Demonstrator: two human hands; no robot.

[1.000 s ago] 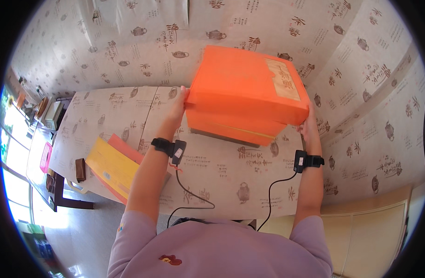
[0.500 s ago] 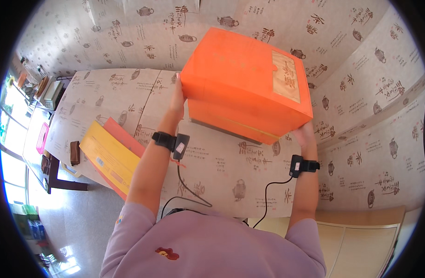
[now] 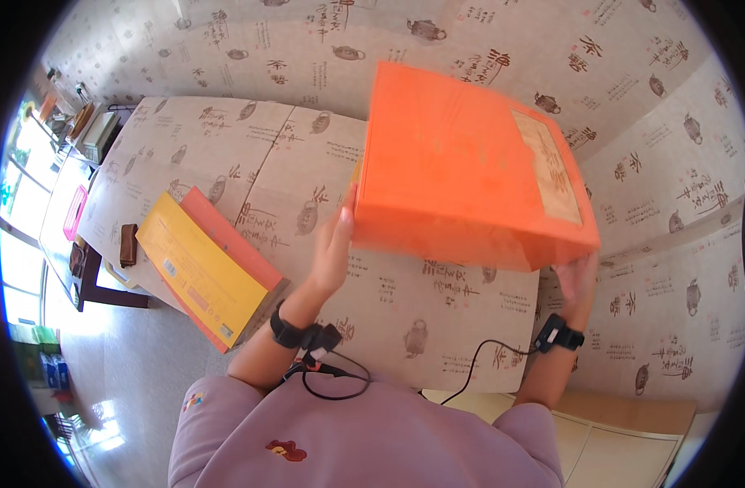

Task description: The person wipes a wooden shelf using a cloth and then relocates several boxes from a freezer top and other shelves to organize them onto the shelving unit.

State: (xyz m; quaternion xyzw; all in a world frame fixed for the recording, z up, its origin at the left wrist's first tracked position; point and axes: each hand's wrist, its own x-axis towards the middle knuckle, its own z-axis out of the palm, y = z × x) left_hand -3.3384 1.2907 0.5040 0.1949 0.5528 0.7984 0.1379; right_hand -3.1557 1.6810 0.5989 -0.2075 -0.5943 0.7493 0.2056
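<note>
A large orange box (image 3: 462, 163) with a pale gold label panel (image 3: 549, 171) is held up over the table, tilted and slightly blurred. My left hand (image 3: 333, 252) presses its left side, fingers together along the edge. At the lower right corner, my right hand (image 3: 578, 276) grips the box, its fingers partly hidden underneath. A strip of yellow shows at the box's left edge. Left of my left forearm lie a yellow-topped flat piece (image 3: 197, 264) and a red one (image 3: 234, 236), overlapping and jutting past the table's edge.
The table (image 3: 413, 309) wears a patterned cover, matching the walls behind and to the right. A brown pouch (image 3: 128, 246) lies near its left edge. Farther left stands a side table with a pink basket (image 3: 76, 213). A pale cabinet (image 3: 616, 447) is at lower right. Cords hang from my wrist straps.
The orange box has moved right and closer to me, its tilt altered. Both hands have gone along with it, and my left forearm has drawn back.
</note>
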